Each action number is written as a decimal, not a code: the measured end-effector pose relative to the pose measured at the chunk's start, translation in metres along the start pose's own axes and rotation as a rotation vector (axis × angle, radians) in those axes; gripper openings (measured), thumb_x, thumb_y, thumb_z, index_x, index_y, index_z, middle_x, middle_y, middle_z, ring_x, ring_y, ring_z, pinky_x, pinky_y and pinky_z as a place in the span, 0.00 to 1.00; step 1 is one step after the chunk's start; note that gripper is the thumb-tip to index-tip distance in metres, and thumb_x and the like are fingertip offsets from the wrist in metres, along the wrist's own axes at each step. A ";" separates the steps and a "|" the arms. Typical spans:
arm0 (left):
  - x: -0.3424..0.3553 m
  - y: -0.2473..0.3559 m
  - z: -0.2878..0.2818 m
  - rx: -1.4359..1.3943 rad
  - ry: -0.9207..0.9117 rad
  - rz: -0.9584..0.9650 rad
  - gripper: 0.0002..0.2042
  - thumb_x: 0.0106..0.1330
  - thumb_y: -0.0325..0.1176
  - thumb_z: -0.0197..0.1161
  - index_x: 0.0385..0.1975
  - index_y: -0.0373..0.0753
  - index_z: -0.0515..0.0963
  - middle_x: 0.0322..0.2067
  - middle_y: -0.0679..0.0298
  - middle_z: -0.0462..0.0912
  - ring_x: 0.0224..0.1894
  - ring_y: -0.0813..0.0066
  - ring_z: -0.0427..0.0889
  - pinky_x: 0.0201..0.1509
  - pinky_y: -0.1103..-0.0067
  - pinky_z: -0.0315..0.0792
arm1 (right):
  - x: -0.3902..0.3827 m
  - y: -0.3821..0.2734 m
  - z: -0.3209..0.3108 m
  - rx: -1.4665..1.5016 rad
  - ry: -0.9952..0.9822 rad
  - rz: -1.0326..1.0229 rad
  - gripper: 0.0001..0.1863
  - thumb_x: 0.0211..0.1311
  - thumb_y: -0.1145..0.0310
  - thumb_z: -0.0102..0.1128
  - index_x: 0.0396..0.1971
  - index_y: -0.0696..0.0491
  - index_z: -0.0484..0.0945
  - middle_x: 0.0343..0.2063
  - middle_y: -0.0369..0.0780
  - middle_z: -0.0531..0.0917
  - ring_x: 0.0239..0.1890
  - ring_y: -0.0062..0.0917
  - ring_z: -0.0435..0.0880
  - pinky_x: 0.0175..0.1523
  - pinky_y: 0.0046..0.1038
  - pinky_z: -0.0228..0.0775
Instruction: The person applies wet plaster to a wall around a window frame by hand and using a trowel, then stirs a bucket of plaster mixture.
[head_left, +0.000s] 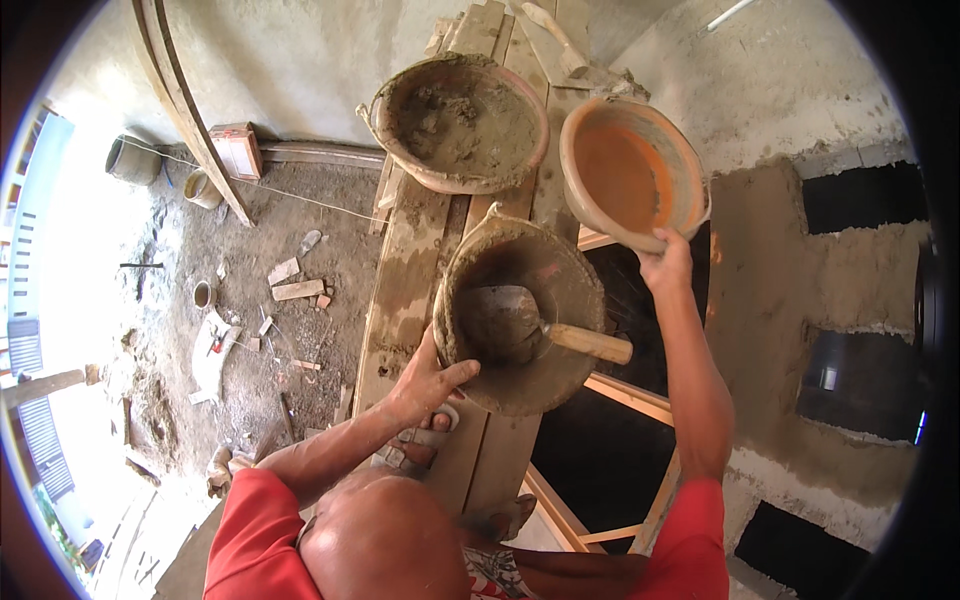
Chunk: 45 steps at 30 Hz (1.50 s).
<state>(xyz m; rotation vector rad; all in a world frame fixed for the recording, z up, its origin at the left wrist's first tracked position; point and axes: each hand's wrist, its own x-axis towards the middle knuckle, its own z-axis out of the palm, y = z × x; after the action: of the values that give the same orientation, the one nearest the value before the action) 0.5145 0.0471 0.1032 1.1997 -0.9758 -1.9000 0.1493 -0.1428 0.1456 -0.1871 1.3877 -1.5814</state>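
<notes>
My left hand (432, 388) is closed on the rim of a mortar-caked bucket (565, 275), thumb over the edge. A trowel (592, 343) lies inside it, its wooden handle resting across the right rim and its blade against wet grey mortar. My right hand (668, 260) grips the near rim of an orange-brown bucket (622, 178), tilted toward me, with an orange inside and grey smears round its lip. What liquid or residue is in its bottom I cannot tell. Just beyond, a wide tub (462, 120) holds a heap of wet mortar.
The buckets are over a plank scaffold (415, 240); my feet stand on it. A wooden-handled tool (558, 40) lies at its far end. Below left, the dirt floor (250, 250) carries brick pieces and pails. On the right are a half-plastered wall (760, 300) with dark openings and wooden frames (630, 400).
</notes>
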 end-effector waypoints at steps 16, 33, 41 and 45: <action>-0.006 0.007 0.000 0.157 0.039 -0.067 0.40 0.68 0.39 0.67 0.72 0.37 0.48 0.56 0.54 0.71 0.54 0.69 0.72 0.45 0.75 0.75 | 0.156 0.059 0.130 0.195 -0.208 0.244 0.30 0.62 0.82 0.45 0.65 0.67 0.49 0.64 0.60 0.58 0.61 0.75 0.63 0.62 0.58 0.77; -0.033 -0.023 -0.007 -0.037 -0.024 0.048 0.12 0.67 0.33 0.69 0.42 0.34 0.78 0.33 0.66 0.83 0.37 0.80 0.80 0.41 0.82 0.75 | -0.106 0.004 0.007 -1.839 -0.976 -0.745 0.23 0.59 0.59 0.66 0.47 0.62 0.81 0.39 0.54 0.84 0.44 0.44 0.85 0.56 0.42 0.75; -0.014 -0.036 0.009 -0.048 0.087 -0.081 0.12 0.64 0.37 0.72 0.37 0.35 0.80 0.29 0.69 0.82 0.31 0.83 0.78 0.36 0.82 0.73 | -0.160 0.028 -0.011 -2.313 -1.002 -0.620 0.11 0.55 0.68 0.64 0.36 0.58 0.83 0.42 0.51 0.81 0.42 0.45 0.86 0.47 0.42 0.78; -0.013 -0.024 0.023 -0.005 0.234 -0.071 0.19 0.62 0.44 0.73 0.38 0.33 0.79 0.28 0.67 0.82 0.31 0.80 0.78 0.37 0.81 0.73 | -0.175 0.022 -0.012 -2.278 -1.048 -0.789 0.13 0.55 0.69 0.65 0.39 0.57 0.80 0.40 0.51 0.80 0.38 0.46 0.86 0.46 0.44 0.78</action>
<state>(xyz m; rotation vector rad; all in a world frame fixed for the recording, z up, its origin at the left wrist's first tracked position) 0.4940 0.0755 0.0953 1.4334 -0.8118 -1.7660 0.2419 -0.0042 0.2050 -2.5239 1.4230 0.5970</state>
